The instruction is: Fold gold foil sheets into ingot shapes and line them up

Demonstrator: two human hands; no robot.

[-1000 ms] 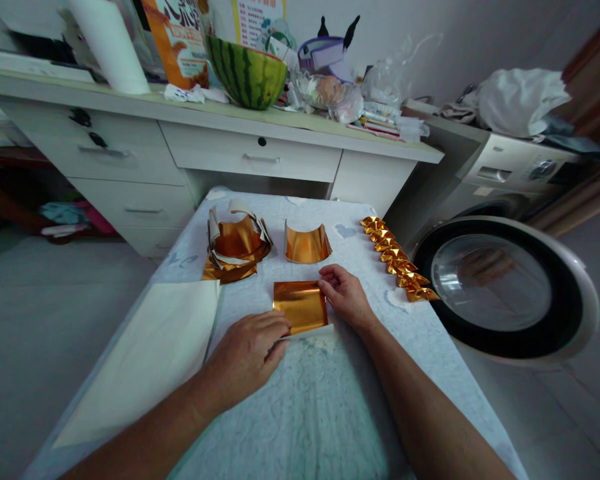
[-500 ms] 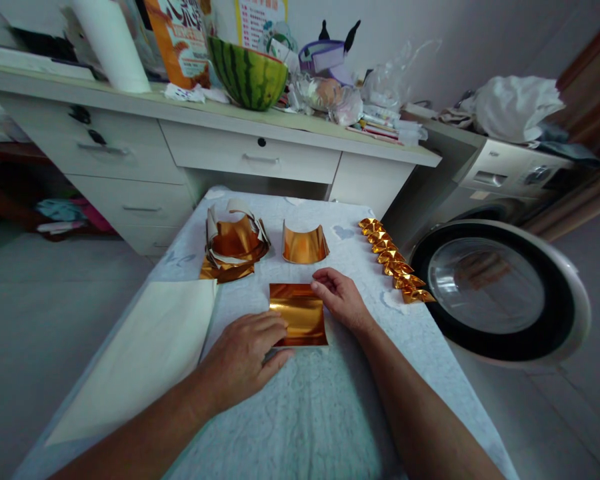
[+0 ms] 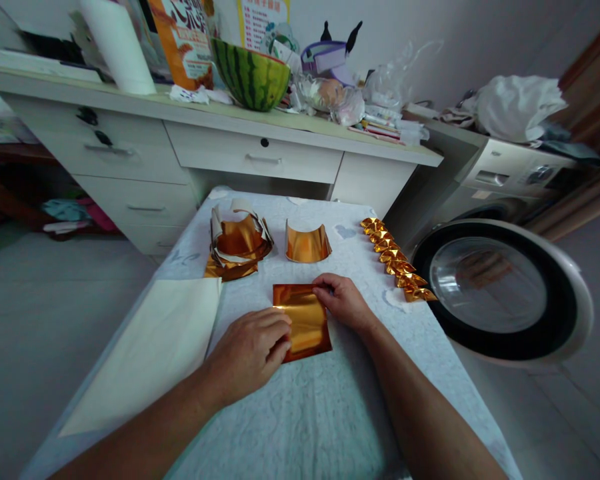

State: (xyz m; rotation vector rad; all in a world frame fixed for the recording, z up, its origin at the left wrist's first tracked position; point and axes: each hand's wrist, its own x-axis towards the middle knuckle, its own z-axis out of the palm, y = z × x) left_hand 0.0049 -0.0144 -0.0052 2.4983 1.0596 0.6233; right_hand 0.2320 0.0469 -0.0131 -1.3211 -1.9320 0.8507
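Observation:
A square of shiny gold foil paper (image 3: 307, 323) lies on the cloth-covered table between my hands. My left hand (image 3: 253, 347) grips its left edge, thumb below and fingers on top. At the upper right corner, my right hand (image 3: 344, 301) pinches the sheet with thumb and forefinger. Behind it stands one curled gold foil sheet (image 3: 307, 245). Farther left is a stack of curled gold foil sheets (image 3: 240, 239) with pale backs. Several folded gold foil pieces (image 3: 393, 257) form a slanting row along the table's right side.
A large pale sheet (image 3: 150, 353) covers the table's left part. Beyond the table, a white desk (image 3: 260, 160) bears a cut watermelon (image 3: 253, 77), a paper roll (image 3: 120, 47) and bags. To the right, a washing machine's round door (image 3: 500, 287) hangs open beside the table.
The foil sheet has opened out flatter, its lower edge now nearer me. My left thumb has drawn in against the sheet, and my right fingers have closed on its upper right corner.

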